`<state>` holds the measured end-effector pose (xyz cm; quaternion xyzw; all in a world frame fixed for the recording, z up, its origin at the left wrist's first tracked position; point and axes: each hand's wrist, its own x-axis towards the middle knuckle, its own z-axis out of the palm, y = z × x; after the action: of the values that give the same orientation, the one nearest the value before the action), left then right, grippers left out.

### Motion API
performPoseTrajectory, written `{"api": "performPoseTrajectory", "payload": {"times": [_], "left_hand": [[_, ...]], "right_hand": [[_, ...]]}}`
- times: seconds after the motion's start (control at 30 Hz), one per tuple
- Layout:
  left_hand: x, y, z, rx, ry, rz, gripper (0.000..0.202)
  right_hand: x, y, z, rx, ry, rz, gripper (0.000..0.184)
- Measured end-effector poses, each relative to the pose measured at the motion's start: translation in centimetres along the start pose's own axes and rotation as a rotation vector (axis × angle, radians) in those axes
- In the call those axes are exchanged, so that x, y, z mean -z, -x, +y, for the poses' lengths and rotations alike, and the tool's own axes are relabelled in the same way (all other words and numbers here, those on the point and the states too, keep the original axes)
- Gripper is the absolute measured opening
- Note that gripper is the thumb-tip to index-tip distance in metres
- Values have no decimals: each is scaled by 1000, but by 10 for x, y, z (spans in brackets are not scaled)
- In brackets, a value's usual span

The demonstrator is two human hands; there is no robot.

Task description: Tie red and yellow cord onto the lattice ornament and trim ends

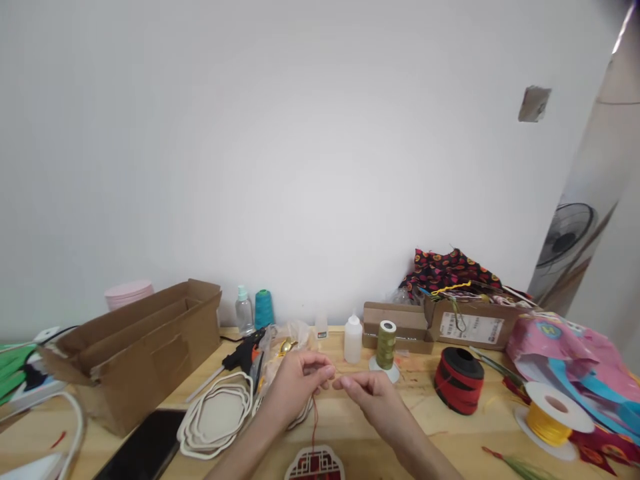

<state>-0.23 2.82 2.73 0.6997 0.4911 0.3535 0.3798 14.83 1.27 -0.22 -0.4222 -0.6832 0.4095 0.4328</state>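
Above the table, my left hand is closed in a pinch on a red cord. The cord hangs from its fingers down to a pale lattice ornament with red behind the openwork, cut off by the bottom edge. My right hand faces it with thumb and forefinger pinched together. A fine strand shows between the two hands' fingertips, which nearly meet. Behind my left wrist lies a stack of pale scalloped frames, and a clear plastic bag with a gold-coloured piece.
At left stand a long cardboard box and a black phone-like slab. A glue gun lies beside the bag. Behind my hands are a white bottle and an olive thread spool. Red and yellow spools sit right.
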Motion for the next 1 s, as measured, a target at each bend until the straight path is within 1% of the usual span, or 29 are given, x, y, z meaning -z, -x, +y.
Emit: {"api": "performPoseTrajectory", "payload": {"times": [0.1, 0.23, 0.37, 0.5, 0.6, 0.7, 0.83, 0.9, 1.0], "left_hand": [[3, 9, -10, 28, -141, 41, 27], [3, 27, -18, 61, -403, 72, 23], [-8, 37, -24, 159, -610, 90, 24], [-19, 33, -27, 204, -658, 69, 15], [-21, 30, -28, 208, -597, 45, 12], [-21, 32, -33, 198, -474, 49, 13], [-23, 34, -45, 181, -210, 17, 15], [-24, 33, -49, 209, -51, -20, 16], [-24, 28, -52, 261, 181, -65, 24]], "right_hand": [[-1, 3, 10, -23, 9, 69, 50], [-2, 6, 23, -61, 45, 112, 41], [-6, 9, 32, -88, 68, 124, 35], [-10, 12, 30, -100, 74, 125, 31], [-10, 14, 28, -104, 67, 124, 32], [-9, 14, 27, -107, 56, 123, 32], [-8, 13, 27, -116, 29, 115, 31], [-7, 12, 26, -126, 10, 116, 32], [-6, 11, 26, -140, -12, 128, 33]]}}
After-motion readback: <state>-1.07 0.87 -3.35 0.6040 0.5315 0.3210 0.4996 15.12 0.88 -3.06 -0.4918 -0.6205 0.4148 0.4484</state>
